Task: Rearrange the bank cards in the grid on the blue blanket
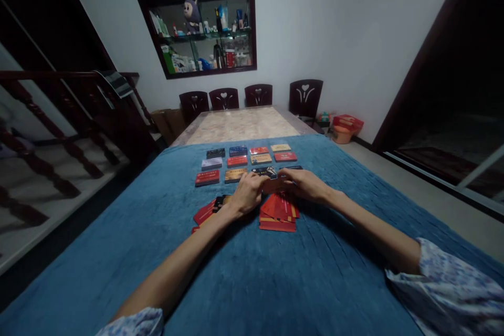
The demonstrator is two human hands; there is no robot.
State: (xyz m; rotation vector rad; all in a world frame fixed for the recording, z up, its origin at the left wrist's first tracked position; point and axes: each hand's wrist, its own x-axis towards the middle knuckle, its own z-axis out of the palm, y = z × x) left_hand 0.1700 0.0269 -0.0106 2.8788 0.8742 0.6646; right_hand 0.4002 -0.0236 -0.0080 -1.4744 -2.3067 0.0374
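Note:
My left hand (247, 195) and my right hand (309, 185) come together over the blue cloth. Between them is a dull brownish-red card (273, 185), its ends pinched by the fingers of each hand; whether it is one card or several stacked is unclear. Just below lies a loose spread of red cards (277, 215). Partly covered by my left wrist is another spread of red, black and gold cards (205, 212). Beyond my hands, small card stacks stand in rows, among them a red stack (207, 177), a gold stack (235, 175) and a black stack (264, 171).
The blue cloth (157, 252) covers the near part of a long table, with bare marble-look tabletop (244, 123) farther off. Dark chairs (259, 95) line the far end. A wooden railing (59, 142) runs along the left, and an orange bucket (342, 134) stands on the floor at right.

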